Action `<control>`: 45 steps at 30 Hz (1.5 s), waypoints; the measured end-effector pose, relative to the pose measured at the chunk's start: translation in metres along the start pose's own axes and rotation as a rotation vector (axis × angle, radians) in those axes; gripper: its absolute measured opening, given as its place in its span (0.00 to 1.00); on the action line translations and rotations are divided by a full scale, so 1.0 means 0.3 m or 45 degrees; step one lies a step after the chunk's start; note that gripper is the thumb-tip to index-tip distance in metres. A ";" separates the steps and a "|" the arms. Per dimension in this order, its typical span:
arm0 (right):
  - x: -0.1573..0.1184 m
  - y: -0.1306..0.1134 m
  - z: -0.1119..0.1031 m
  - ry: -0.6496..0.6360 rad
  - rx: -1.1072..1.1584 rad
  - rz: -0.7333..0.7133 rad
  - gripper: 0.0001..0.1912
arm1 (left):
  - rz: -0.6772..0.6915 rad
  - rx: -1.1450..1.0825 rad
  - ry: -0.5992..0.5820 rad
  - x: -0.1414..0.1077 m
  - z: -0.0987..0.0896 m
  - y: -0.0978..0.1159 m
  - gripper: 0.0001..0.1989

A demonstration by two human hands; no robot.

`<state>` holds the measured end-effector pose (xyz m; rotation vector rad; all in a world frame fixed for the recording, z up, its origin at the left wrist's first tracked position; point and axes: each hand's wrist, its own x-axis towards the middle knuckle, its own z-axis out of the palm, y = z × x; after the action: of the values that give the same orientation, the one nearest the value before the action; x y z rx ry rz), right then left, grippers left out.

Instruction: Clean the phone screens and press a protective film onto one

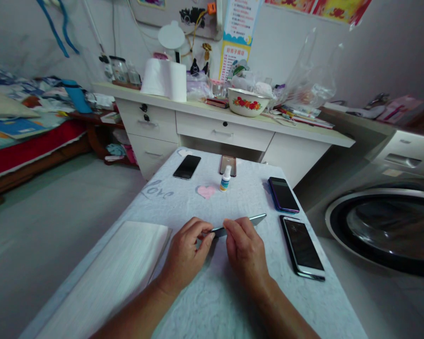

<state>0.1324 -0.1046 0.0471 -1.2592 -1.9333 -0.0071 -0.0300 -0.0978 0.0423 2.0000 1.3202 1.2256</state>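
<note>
A thin, dark, flat device like a phone (257, 219) is held tilted, nearly edge-on, above the cloth-covered table (198, 301). My left hand (188, 249) pinches its left end between thumb and fingers. The fingers of my right hand (245, 247) are curled round its middle, and the right end sticks out beyond them. Past the hands stands a small white bottle (225, 179) with a blue and yellow label, upright. Between bottle and drawers lies a brownish phone case or phone (228, 165).
A black phone (187, 167) lies far left. At the right edge are a purple-edged phone (283, 194) and a white phone (304, 246) on a dark one. A pale folded cloth or board (109, 278) lies left. A desk (198, 110) and washing machine (385, 202) stand beyond.
</note>
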 end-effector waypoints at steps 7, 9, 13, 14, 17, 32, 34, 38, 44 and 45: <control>0.000 -0.043 0.007 -0.062 0.080 -0.107 0.14 | -0.027 -0.043 0.006 -0.002 0.001 -0.006 0.06; -0.001 -0.050 0.011 -0.053 0.091 -0.151 0.14 | -0.042 -0.052 0.007 -0.003 0.001 -0.007 0.06; -0.005 -0.056 0.020 -0.066 0.072 -0.192 0.14 | -0.067 -0.059 0.027 -0.002 0.004 -0.011 0.05; -0.006 -0.056 0.021 -0.073 0.066 -0.187 0.14 | -0.070 -0.061 0.028 -0.001 0.004 -0.011 0.05; -0.007 -0.052 0.022 -0.062 0.054 -0.171 0.15 | -0.070 -0.055 0.016 0.000 0.005 -0.010 0.04; -0.007 0.041 -0.017 0.052 -0.057 0.018 0.14 | -0.044 -0.002 0.003 0.008 -0.008 0.010 0.04; -0.006 0.038 -0.014 0.063 -0.058 0.012 0.14 | -0.047 -0.002 0.004 0.005 -0.008 0.010 0.04; -0.004 0.014 0.002 0.021 -0.010 -0.034 0.14 | -0.049 -0.009 0.020 0.002 -0.004 0.005 0.04; -0.002 -0.029 0.017 -0.002 0.017 -0.147 0.14 | -0.058 -0.016 0.037 -0.001 0.006 -0.007 0.03; -0.001 -0.036 0.017 -0.015 0.018 -0.161 0.14 | -0.060 -0.022 0.034 -0.001 0.007 -0.008 0.04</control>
<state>0.1211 -0.1081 0.0476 -1.1284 -2.0166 -0.0509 -0.0296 -0.0969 0.0393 1.9363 1.3572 1.2425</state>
